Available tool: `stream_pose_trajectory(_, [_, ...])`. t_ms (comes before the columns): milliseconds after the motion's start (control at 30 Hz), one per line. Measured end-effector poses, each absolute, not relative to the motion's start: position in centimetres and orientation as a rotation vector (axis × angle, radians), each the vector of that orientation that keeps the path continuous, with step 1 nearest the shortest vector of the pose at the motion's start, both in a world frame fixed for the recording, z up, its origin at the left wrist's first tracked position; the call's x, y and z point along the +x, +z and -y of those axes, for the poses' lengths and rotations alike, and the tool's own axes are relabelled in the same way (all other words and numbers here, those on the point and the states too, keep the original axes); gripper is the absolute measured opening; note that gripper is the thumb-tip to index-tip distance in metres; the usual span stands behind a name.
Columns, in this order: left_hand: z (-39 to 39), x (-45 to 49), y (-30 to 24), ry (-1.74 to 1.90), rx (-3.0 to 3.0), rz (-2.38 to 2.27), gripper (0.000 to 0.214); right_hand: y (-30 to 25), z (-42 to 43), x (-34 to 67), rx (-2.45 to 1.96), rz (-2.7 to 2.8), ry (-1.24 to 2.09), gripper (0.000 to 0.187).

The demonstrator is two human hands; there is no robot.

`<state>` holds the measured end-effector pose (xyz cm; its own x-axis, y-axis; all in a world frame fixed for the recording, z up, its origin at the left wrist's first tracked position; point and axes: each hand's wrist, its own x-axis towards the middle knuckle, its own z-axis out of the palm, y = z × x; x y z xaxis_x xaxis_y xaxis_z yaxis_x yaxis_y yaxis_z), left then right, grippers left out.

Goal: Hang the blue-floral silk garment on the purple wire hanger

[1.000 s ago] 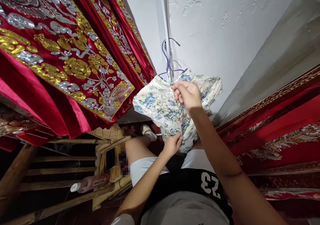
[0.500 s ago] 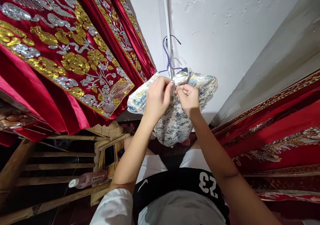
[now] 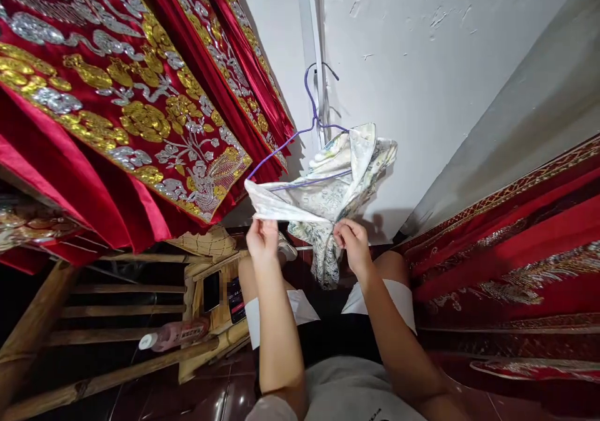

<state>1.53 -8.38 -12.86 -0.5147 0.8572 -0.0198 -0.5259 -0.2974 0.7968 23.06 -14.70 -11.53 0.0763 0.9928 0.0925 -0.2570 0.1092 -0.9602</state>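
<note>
**Floral garment on hanger, both hands at its lower edge**

The floral garment (image 3: 328,187) hangs from a purple wire hanger (image 3: 309,96) hooked at the white wall (image 3: 422,65), above the person's knees. The left hand (image 3: 262,240) pinches the spread lower edge. The right hand (image 3: 350,244) pinches bunched cloth just beside it. Both sets of fingers are closed on fabric. The garment is judged light, soft and slippery, best gripped at the hem.

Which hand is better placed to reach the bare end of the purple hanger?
Probably the left hand: it grips the floral garment just below that end of the purple hanger; the right hand is farther off.
</note>
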Motion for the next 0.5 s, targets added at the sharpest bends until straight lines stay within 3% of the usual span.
stream_pose_trajectory(133, [10.4, 5.4, -15.9, 1.869, 0.443, -1.003, 0.010, -12.3, 16.0, 24.8, -1.046, 1.040, 1.164, 0.027])
stream_pose_trajectory(500, [12.8, 6.6, -15.3, 1.720, 0.737, -1.047, 0.031, -15.5, 16.4, 29.0, -1.215, 1.073, 1.240, 0.028])
